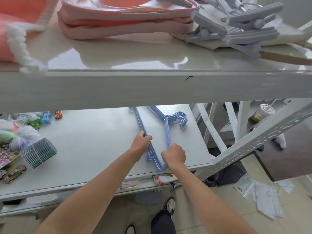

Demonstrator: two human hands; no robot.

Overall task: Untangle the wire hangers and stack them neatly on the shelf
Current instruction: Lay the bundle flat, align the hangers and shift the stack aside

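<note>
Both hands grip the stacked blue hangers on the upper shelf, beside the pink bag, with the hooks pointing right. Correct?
Not quite. The head view shows the blue hangers lying on the lower shelf, beneath the one that holds the pink bag. The left hand and right hand do grip them, and the hooks point right.

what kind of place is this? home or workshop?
Probably a storeroom or utility room: white metal shelving holding sundries, with blue wire hangers, grey clip hangers and toy cars, and papers strewn on the tiled floor.
</note>
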